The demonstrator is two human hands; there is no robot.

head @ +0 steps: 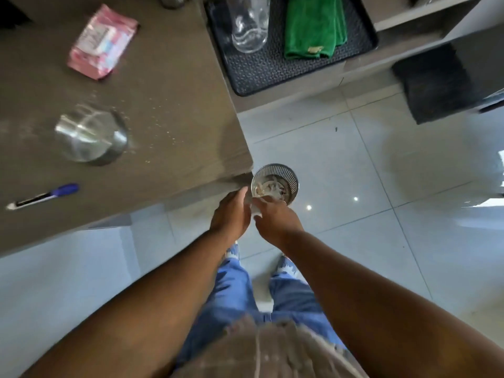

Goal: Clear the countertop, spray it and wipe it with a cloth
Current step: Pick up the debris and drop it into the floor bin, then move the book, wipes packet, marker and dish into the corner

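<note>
Hands (231, 211) (275, 216) together over bin (290, 175), countertop (174, 77) beside

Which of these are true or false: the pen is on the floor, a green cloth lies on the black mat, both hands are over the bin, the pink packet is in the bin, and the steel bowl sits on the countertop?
1. The pen is on the floor. False: it lies on the countertop, near its front edge.
2. A green cloth lies on the black mat. True.
3. The left hand and right hand are over the bin. True: they meet just above its rim.
4. The pink packet is in the bin. False: it lies on the countertop.
5. The steel bowl sits on the countertop. True.
</note>
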